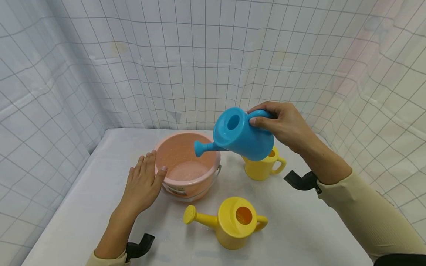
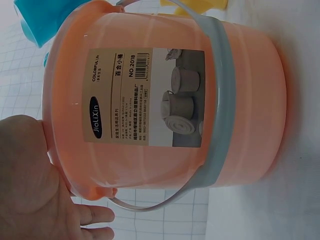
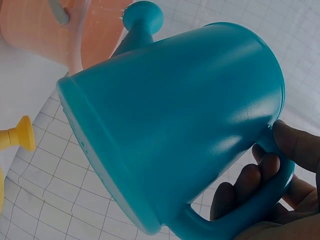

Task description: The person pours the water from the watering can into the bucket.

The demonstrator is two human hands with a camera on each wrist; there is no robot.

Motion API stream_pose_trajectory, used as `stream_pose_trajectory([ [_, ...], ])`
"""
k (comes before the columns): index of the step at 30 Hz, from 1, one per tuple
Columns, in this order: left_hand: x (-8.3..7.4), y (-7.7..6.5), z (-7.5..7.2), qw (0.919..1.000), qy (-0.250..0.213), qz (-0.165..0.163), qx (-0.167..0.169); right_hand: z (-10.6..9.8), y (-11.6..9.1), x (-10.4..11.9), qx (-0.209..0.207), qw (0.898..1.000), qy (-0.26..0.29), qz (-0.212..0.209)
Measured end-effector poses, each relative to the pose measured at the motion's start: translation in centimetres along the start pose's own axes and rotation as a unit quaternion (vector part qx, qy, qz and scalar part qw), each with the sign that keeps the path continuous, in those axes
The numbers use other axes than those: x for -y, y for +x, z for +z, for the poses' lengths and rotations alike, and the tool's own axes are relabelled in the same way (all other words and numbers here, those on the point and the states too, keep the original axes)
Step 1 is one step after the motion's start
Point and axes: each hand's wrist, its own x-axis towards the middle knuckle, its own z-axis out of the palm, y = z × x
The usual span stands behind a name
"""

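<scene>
My right hand (image 1: pixel 283 122) grips the handle of a blue watering can (image 1: pixel 244 138), its fingers curled round it in the right wrist view. The can is tilted, its spout pointing left over the rim of a pink bucket (image 1: pixel 186 181). Whether water leaves the spout I cannot tell. A little liquid seems to lie on the bucket's floor. My left hand (image 1: pixel 143 183) rests against the bucket's left rim with its fingers straight. Seen from the left wrist, a paper label (image 2: pixel 145 97) and a grey handle (image 2: pixel 220 100) show on the bucket's side.
A yellow watering can (image 1: pixel 233 225) stands in front of the bucket, spout to the left. Another yellow watering can (image 1: pixel 261 166) stands behind, partly covered by the blue one. White cloth (image 1: pixel 293 221) covers the table, and checked curtains (image 1: pixel 199 55) surround it.
</scene>
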Motion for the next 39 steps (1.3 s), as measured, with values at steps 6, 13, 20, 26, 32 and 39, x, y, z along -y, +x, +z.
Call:
stream_pose_trajectory([
  [6, -0.02, -0.01, 0.00, 1.0000, -0.001, -0.002, 0.001, -0.03, -0.02, 0.03, 0.000, 1.000, 0.000, 0.000],
  [13, 0.01, -0.03, 0.01, 1.0000, -0.002, -0.001, 0.002, -0.07, 0.00, -0.03, -0.002, 1.000, -0.002, -0.005],
  [20, 0.06, 0.00, 0.03, 1.0000, -0.003, -0.001, 0.005, -0.07, 0.03, -0.11, -0.002, 1.000, -0.007, -0.003],
  [26, 0.09, 0.00, 0.08, 1.0000, -0.003, -0.001, 0.004, -0.08, 0.00, -0.04, -0.001, 1.000, -0.008, -0.002],
  [32, 0.05, 0.00, 0.06, 1.0000, -0.004, -0.001, 0.005, -0.07, 0.05, -0.07, -0.002, 1.000, -0.010, -0.007],
  [39, 0.01, 0.04, 0.00, 1.0000, -0.002, -0.002, 0.003, -0.07, 0.06, -0.06, -0.001, 1.000, -0.011, -0.009],
])
